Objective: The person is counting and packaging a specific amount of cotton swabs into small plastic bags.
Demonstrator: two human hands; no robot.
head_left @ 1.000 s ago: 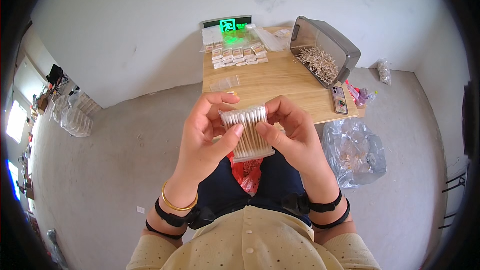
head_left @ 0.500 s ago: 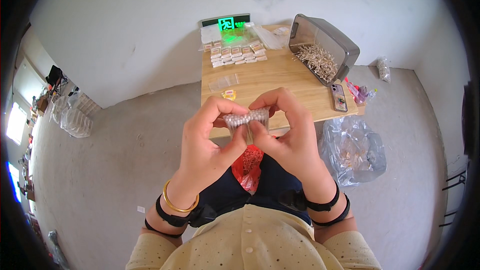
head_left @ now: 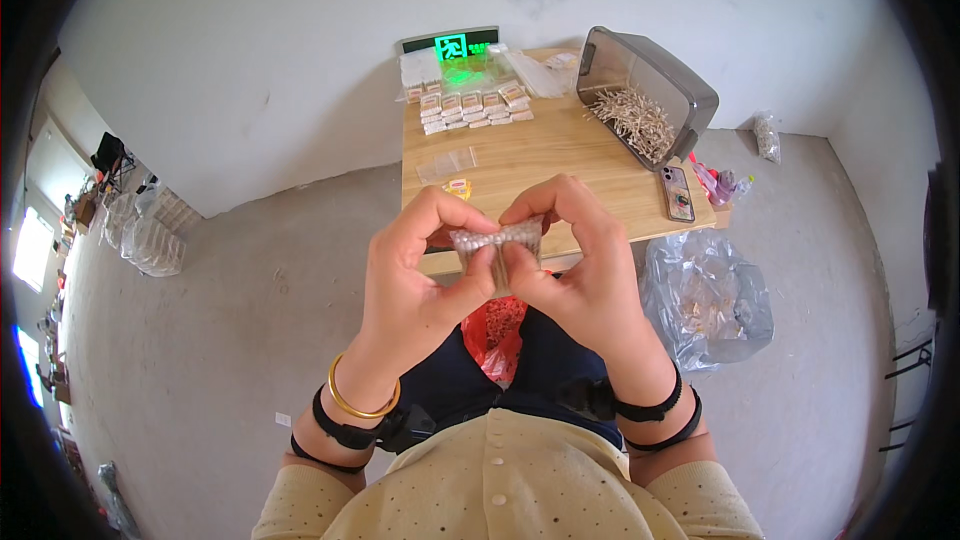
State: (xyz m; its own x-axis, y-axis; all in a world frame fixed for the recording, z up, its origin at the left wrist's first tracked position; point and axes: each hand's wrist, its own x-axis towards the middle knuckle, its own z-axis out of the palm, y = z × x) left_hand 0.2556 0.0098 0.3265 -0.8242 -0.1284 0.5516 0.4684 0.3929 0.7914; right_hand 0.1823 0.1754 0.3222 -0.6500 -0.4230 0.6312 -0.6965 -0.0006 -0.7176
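Between both hands, clear crinkly packet (head_left: 497, 238) (pale swabs), fingers pinching.

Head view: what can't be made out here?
- Swab bundle: its lower part is covered by the thumbs of the left hand and right hand.
- Bin contents: too small to identify.
- Clear bag: glare blurs what is inside.
- Red bag: mostly behind both hands.
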